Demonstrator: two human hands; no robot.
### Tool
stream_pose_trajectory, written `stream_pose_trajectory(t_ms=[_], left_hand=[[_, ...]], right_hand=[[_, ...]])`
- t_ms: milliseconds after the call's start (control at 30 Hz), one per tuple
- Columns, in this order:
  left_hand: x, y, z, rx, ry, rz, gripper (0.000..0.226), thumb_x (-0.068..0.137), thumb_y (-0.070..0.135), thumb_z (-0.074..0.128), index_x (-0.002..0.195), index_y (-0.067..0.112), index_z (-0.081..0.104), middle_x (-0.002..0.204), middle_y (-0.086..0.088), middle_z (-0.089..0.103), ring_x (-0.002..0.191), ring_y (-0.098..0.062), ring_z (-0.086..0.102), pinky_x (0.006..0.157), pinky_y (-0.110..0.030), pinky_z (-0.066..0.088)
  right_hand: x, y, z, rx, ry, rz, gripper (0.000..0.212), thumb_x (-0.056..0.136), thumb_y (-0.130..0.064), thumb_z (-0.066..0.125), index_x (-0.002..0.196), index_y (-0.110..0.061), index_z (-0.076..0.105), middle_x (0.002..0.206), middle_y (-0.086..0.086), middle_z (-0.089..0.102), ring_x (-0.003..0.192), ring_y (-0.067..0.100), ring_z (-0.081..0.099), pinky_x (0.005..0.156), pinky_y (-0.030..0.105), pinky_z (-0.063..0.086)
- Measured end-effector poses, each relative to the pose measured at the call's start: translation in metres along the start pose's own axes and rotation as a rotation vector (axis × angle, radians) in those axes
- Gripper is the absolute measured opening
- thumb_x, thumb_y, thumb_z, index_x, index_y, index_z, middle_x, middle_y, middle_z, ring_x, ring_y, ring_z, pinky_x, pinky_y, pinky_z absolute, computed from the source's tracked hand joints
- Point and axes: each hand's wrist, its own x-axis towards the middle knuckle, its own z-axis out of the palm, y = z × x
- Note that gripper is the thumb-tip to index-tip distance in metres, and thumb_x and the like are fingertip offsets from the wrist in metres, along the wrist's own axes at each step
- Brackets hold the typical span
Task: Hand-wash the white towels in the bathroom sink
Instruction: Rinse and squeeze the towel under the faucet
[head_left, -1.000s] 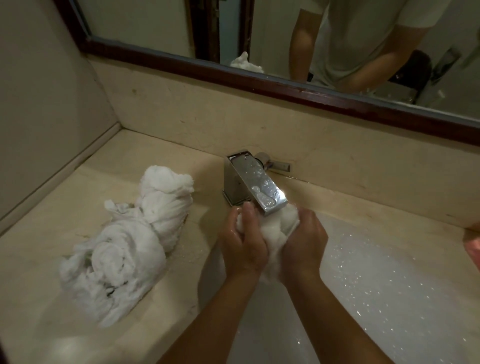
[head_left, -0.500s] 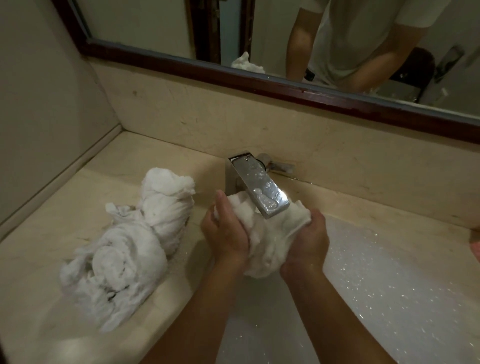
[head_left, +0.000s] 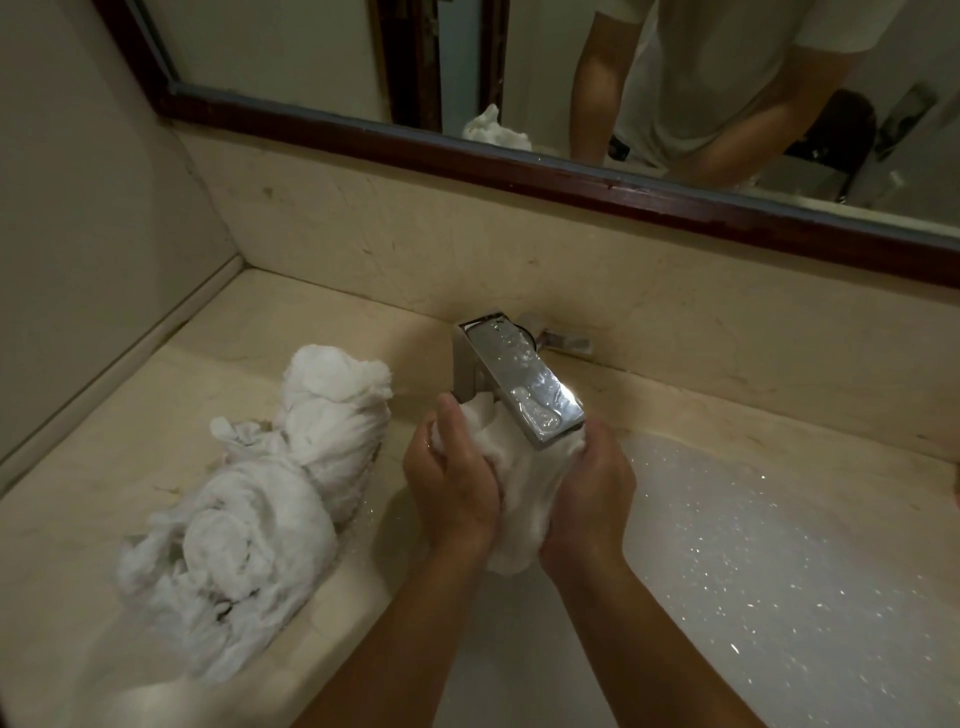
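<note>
A wet white towel (head_left: 522, 488) is bunched between both my hands, just under the chrome faucet (head_left: 524, 387) and above the white sink basin (head_left: 753, 571). My left hand (head_left: 449, 483) grips its left side with the fingers curled round the cloth. My right hand (head_left: 592, 493) grips its right side the same way. The spout hides the towel's top. A second white towel (head_left: 249, 514), twisted and crumpled, lies on the beige counter (head_left: 104, 467) to the left of the basin.
The basin's inside is speckled with water drops. A dark-framed mirror (head_left: 519, 156) runs along the back wall above a beige backsplash and reflects a person's arms and shirt. A wall closes off the counter on the left.
Both hands have spread apart and slid lower on the towel, which now shows more between them. The towel on the counter has not moved.
</note>
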Motion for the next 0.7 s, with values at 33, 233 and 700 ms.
stream_pose_trajectory(t_ms=[33,233,700], left_hand=[[-0.003,-0.001,-0.001,0.008,-0.026,0.028,0.049,0.096,0.053,0.045,0.075,0.012,0.062,0.070,-0.001,0.066,0.070,-0.013,0.060,0.069,-0.035,0.047],[-0.034,-0.013,-0.007,-0.062,-0.384,0.104,0.045,0.096,0.051,0.044,0.120,0.022,0.069,0.113,0.023,0.074,0.110,0.006,0.066,0.091,-0.011,0.047],[-0.022,-0.008,-0.033,0.175,-0.405,-0.143,0.035,0.078,0.045,0.081,0.110,0.036,0.071,0.095,0.020,0.076,0.087,-0.001,0.073,0.087,-0.044,0.058]], right_hand=[[-0.003,0.000,0.001,-0.035,-0.021,-0.034,0.030,0.102,-0.022,0.054,0.083,-0.016,0.076,0.069,-0.009,0.072,0.064,0.004,0.064,0.064,0.028,0.053],[0.001,0.013,-0.009,-0.181,-0.098,-0.226,0.023,0.107,-0.012,0.051,0.107,-0.008,0.074,0.089,-0.010,0.072,0.069,-0.008,0.060,0.063,0.005,0.045],[-0.016,0.023,-0.062,-0.601,-0.331,-0.408,0.024,0.088,-0.062,0.054,0.093,-0.045,0.070,0.104,-0.019,0.070,0.099,-0.003,0.065,0.084,0.022,0.049]])
